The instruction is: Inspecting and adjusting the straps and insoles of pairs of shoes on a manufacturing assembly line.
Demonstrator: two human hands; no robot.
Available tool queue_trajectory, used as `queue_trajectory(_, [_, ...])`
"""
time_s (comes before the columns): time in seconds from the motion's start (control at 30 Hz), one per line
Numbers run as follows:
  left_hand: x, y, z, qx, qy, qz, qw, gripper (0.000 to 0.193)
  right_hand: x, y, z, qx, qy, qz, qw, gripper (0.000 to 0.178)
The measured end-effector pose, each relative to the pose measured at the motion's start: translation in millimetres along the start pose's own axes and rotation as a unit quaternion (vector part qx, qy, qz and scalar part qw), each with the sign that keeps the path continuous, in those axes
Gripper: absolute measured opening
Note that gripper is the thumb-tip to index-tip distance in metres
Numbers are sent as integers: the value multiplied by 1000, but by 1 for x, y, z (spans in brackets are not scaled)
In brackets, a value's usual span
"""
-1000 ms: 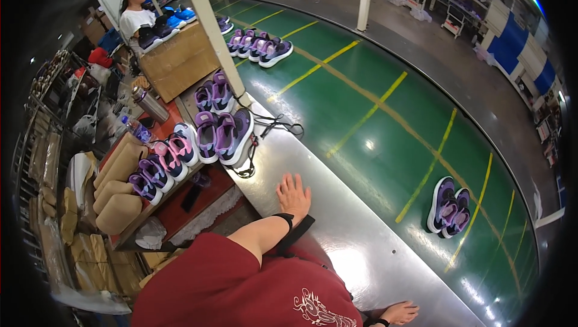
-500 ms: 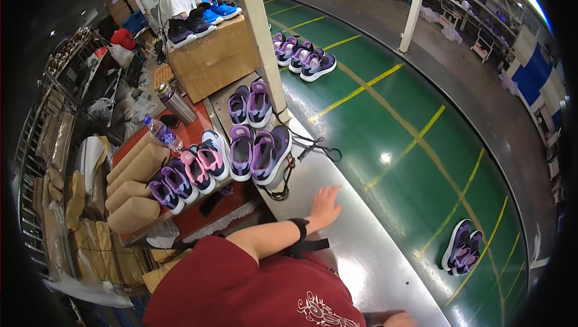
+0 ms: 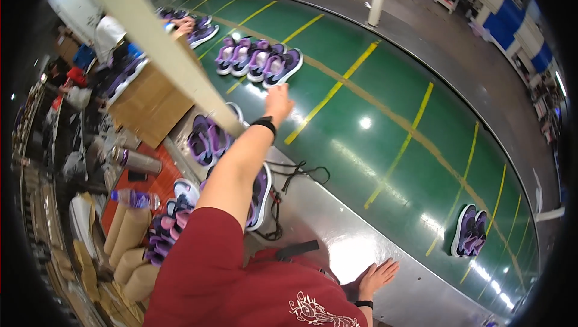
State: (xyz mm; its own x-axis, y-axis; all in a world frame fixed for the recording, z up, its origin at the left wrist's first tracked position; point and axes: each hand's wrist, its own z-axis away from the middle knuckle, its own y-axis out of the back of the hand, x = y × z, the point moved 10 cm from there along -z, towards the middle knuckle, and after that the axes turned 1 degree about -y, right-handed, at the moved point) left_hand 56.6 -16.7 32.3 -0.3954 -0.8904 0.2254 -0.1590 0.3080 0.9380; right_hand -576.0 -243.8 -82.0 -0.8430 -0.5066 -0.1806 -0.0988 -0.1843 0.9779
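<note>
My left hand is stretched far out over the green conveyor belt, fingers apart and holding nothing. It hovers just short of a row of several purple shoes lying on the belt. A black band circles that wrist. My right hand lies flat and open on the belt's shiny metal rim, near my red shirt. Under my left arm, more purple shoes stand at the bench edge, with a white-soled pair beside a black cord.
A single purple pair rides the belt at right. A pale slanted post crosses in front of a cardboard box. A water bottle and metal flask sit on the red bench. A co-worker works further up.
My left arm has swung from the metal rim out across the belt toward the far row of shoes. My head has turned up the line. The right hand stays on the rim.
</note>
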Motion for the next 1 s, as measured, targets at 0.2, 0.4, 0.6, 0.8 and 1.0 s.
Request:
queue_trajectory(0.2, [-71, 0, -53, 9, 75, -198, 977, 57, -12, -9, 4, -57, -23, 21, 998, 65])
queue_trajectory(0.4, [-108, -30, -86, -85, -31, -188, 978, 55, -16, 4, 5, -47, -45, -11, 998, 66])
queue_trajectory(0.6, [-94, -67, -95, -259, 5, -202, 945, 72, -13, 21, 5, -12, -81, 0, 997, 60])
queue_trajectory(0.8, [-83, -94, -87, -268, -38, -92, 958, 69, -21, 27, 2, 32, -87, 6, 996, 58])
queue_trajectory(1.0, [-9, -89, -32, -261, 83, 194, 942, 66, -26, 36, 8, 63, -60, -44, 995, 57])
